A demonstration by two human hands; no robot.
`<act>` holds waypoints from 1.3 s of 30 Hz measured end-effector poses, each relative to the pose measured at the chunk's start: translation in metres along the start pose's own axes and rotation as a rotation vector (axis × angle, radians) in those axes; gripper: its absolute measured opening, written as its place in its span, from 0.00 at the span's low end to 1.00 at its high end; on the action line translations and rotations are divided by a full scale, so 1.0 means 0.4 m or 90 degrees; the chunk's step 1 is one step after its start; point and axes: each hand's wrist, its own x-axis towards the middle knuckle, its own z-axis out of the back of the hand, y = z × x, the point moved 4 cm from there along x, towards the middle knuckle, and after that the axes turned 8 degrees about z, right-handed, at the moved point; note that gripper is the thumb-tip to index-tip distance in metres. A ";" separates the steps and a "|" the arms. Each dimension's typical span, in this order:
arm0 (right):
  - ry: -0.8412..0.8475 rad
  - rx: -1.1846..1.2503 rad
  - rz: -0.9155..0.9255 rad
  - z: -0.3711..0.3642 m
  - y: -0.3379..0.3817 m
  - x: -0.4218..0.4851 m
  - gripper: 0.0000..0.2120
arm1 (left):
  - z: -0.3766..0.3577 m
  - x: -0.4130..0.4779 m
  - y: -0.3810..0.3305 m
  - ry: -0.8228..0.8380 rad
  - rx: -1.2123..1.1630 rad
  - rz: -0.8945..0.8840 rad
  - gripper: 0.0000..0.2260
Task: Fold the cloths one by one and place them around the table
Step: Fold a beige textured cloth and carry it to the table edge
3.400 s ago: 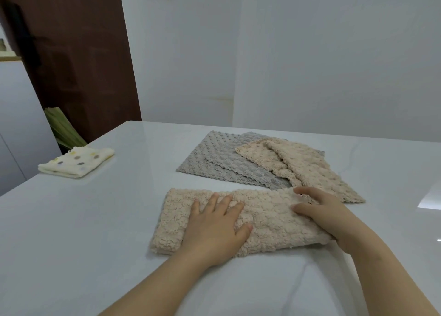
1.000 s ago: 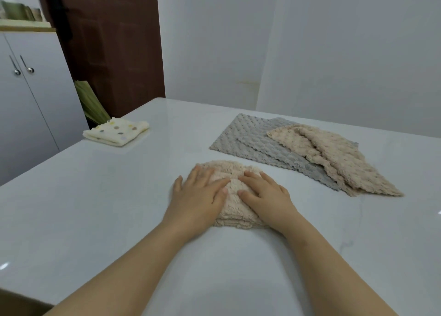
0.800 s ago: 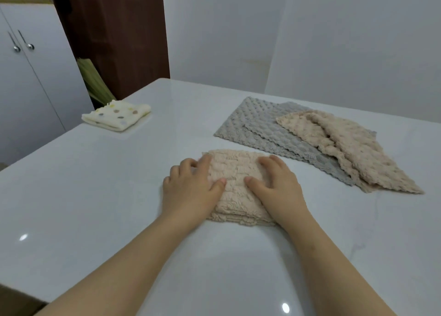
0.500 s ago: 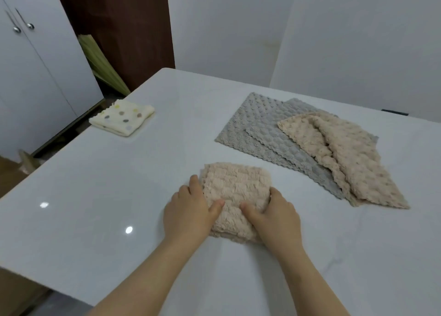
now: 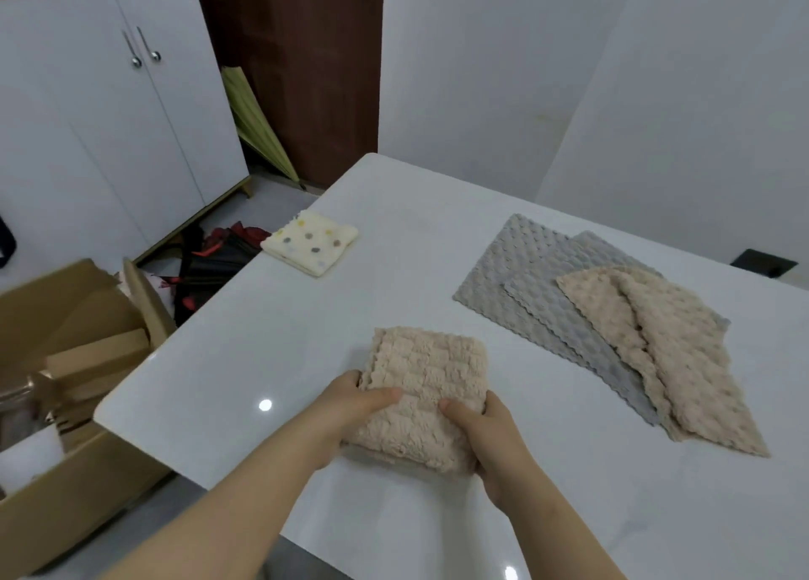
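A folded beige cloth point(image 5: 427, 387) sits at the near middle of the white table point(image 5: 271, 343). My left hand point(image 5: 350, 408) grips its left side, thumb on top. My right hand point(image 5: 486, 430) grips its right side the same way. The cloth's near edge looks slightly raised off the table. To the right lies a pile of unfolded cloths: two grey ones point(image 5: 525, 290) with a beige one point(image 5: 670, 351) draped over them. A folded cream cloth with coloured dots point(image 5: 310, 243) rests at the table's far left edge.
An open cardboard box point(image 5: 65, 360) stands on the floor left of the table. White cabinets point(image 5: 109, 111) and a dark wooden door point(image 5: 306, 54) are beyond. Red and black items point(image 5: 219, 255) lie on the floor by the table edge.
The long beige cloth was folded into a compact square. My hands went from pressing flat on it to gripping both its sides. The view tilted down and left.
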 end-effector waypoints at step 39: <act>-0.316 0.121 0.071 -0.832 0.300 0.534 0.12 | 0.800 0.421 -0.631 0.154 0.058 -0.091 0.10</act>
